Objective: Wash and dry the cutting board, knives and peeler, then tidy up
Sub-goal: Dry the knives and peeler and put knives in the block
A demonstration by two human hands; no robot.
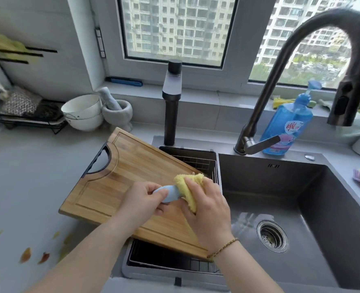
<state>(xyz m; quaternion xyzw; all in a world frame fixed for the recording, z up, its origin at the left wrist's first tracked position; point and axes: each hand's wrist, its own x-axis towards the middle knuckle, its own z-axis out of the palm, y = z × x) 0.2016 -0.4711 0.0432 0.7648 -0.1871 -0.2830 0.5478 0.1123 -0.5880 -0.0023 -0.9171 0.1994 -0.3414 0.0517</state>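
A wooden cutting board (120, 176) lies across the counter and the wire basket (198, 160) at the sink's left side. Above the board, my left hand (142, 203) grips the light blue handle of a utensil (168, 194); I cannot tell whether it is a knife or the peeler. My right hand (206, 210) holds a yellow cloth (188, 187) wrapped around the utensil's working end, which is hidden inside the cloth.
The dark sink basin (280, 187) with a drain (272, 236) lies to the right, under a tall curved faucet (301, 49). A blue dish soap bottle (284, 127), stacked white bowls (84, 112), a mortar (116, 112) and a black rack (27, 117) line the back.
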